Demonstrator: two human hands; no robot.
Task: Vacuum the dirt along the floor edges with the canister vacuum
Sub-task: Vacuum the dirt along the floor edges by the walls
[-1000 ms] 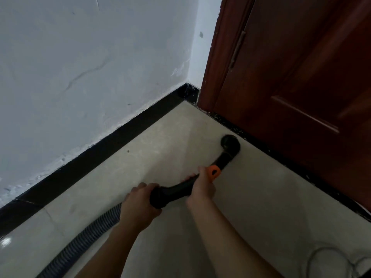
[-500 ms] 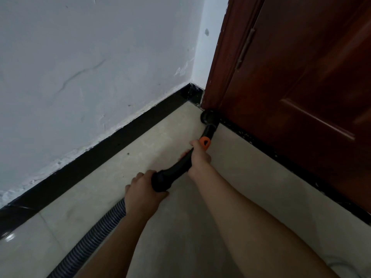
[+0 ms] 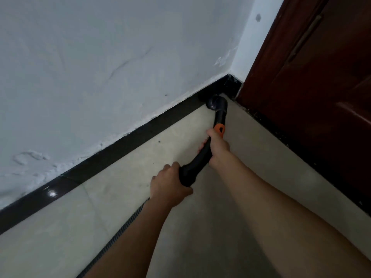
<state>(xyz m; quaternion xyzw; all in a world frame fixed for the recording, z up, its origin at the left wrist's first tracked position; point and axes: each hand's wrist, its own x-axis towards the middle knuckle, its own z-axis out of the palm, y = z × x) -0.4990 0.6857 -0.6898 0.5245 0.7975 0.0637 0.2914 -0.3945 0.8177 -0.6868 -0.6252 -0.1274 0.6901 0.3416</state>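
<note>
The black vacuum wand (image 3: 197,161) with an orange clip (image 3: 219,127) runs from my hands to the room's corner. Its round nozzle (image 3: 215,102) sits on the floor against the black skirting (image 3: 124,141), just left of the door frame. My right hand (image 3: 217,148) grips the wand just below the orange clip. My left hand (image 3: 169,184) grips the wand's thick rear end. The ribbed grey hose (image 3: 120,233) trails back under my left forearm, mostly hidden. Small dark specks (image 3: 159,141) lie on the beige tile near the skirting.
A white plastered wall (image 3: 100,77) rises on the left above the skirting. A dark red wooden door (image 3: 321,87) stands on the right, with a gritty black threshold strip (image 3: 281,135) along its foot. Beige tile floor (image 3: 60,237) spreads toward me.
The nozzle has travelled left from the door's threshold, past the door frame, into the corner against the skirting. Both hands kept their grip and moved forward and left with it.
</note>
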